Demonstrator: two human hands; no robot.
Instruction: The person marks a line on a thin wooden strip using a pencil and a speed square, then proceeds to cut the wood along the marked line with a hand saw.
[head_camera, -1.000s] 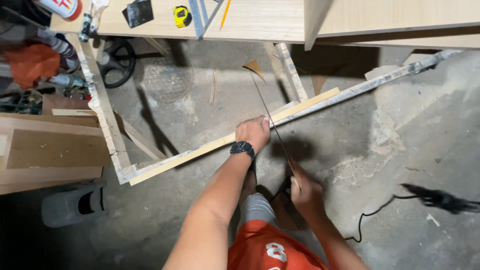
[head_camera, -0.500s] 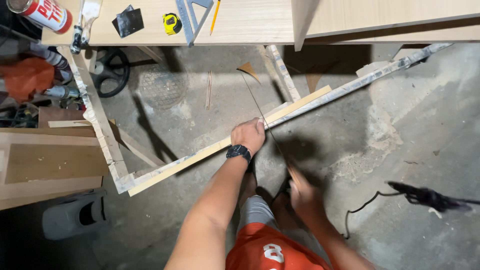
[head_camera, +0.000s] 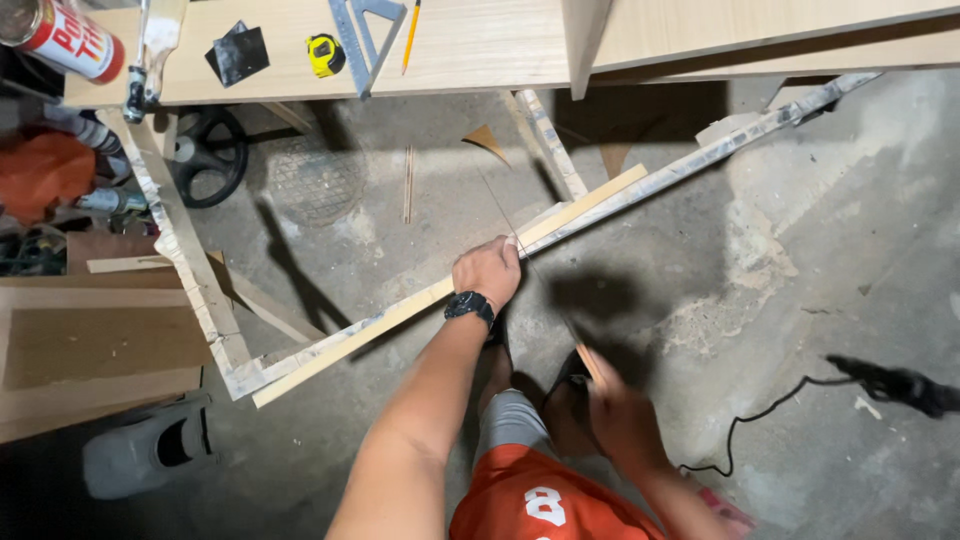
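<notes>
My left hand (head_camera: 487, 270), with a black watch on the wrist, presses down on a long pale wooden strip (head_camera: 350, 335). The strip lies diagonally along a paint-spattered wooden frame (head_camera: 185, 250) on the concrete floor. My right hand (head_camera: 622, 420) is close to my body and shut on the handle of a handsaw. Its thin blade (head_camera: 548, 298), seen edge-on, runs up past my left thumb and crosses the strip. My knees and orange shorts show below the hands.
A workbench top (head_camera: 500, 50) crosses the upper edge with a yellow tape measure (head_camera: 324, 55), a metal square (head_camera: 352, 35), a pencil (head_camera: 410, 35) and a spray can (head_camera: 62, 40). Plywood boards (head_camera: 90, 345) lie left. A black corded tool (head_camera: 900, 385) lies right.
My right hand has drawn the saw back toward my body. My left hand stays pressed on the strip. The view has tilted, so more of the workbench shows.
</notes>
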